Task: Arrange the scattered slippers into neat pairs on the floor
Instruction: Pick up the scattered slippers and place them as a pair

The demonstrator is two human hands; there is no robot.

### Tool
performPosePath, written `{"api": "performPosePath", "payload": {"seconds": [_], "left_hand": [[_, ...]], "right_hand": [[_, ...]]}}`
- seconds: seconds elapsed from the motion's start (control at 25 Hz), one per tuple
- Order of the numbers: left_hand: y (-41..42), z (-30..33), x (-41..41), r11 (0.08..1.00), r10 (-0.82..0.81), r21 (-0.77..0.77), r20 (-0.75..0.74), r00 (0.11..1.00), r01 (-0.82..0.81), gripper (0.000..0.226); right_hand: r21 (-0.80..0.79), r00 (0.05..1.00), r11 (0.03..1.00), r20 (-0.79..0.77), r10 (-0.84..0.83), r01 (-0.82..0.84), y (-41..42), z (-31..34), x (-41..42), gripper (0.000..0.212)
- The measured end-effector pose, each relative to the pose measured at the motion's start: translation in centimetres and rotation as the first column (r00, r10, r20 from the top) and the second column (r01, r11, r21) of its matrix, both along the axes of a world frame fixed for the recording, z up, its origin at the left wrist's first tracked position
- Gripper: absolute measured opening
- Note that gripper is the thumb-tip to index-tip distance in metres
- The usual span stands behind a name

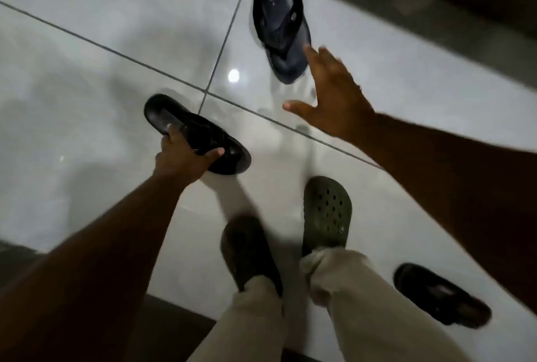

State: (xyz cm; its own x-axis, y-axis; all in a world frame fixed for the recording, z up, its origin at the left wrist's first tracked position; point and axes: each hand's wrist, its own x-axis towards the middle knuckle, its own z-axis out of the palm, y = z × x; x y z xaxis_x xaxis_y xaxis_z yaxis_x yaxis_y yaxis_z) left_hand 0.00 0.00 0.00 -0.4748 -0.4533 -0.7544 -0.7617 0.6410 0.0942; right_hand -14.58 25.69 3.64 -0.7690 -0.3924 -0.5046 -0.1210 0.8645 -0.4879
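My left hand (pixel 181 157) grips a black slipper (pixel 200 135) by its side, above the glossy white tile floor (pixel 87 71). My right hand (pixel 331 97) is spread open, fingers apart, just right of and below the toe of a dark navy flip-flop (pixel 276 19) lying on the floor at the top. A second black slipper (pixel 441 295) lies on the floor at the lower right, beyond my right leg. Nothing is in my right hand.
My own feet stand at the bottom centre in olive-green clogs (pixel 327 213), with beige trousers above them. Dark grout lines cross the tiles. A darker strip of floor or wall runs along the top right and the bottom left edge.
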Motion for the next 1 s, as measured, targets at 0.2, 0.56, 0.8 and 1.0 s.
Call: {"api": "performPosePath", "payload": {"seconds": [0.2, 0.56, 0.8, 1.0], "left_hand": [[0.1, -8.2, -1.0, 0.983, -0.108, -0.147, 0.048, 0.993, 0.114, 0.13], [-1.7, -8.3, -19.2, 0.581, -0.812, -0.112, -0.006, 0.584, 0.806, 0.139], [3.2, -8.8, -21.8, 0.389, -0.921, -0.182, -0.108, 0.375, 0.903, 0.138], [3.2, -8.0, -21.7, 0.384, -0.923, -0.096, -0.051, 0.381, 0.918, 0.14]], "right_hand": [[0.215, 0.898, 0.912, -0.2, 0.392, -0.35, -6.2, -10.1, -9.4, 0.103], [0.291, 0.977, 0.955, -0.179, 0.111, -0.055, -2.2, -11.8, -3.2, 0.089], [0.24, 0.959, 0.936, -0.179, -0.219, 0.258, -5.1, -12.7, -1.1, 0.077], [-0.008, 0.916, 0.918, -0.067, -0.396, 0.397, -5.9, -11.7, -1.8, 0.065]]}}
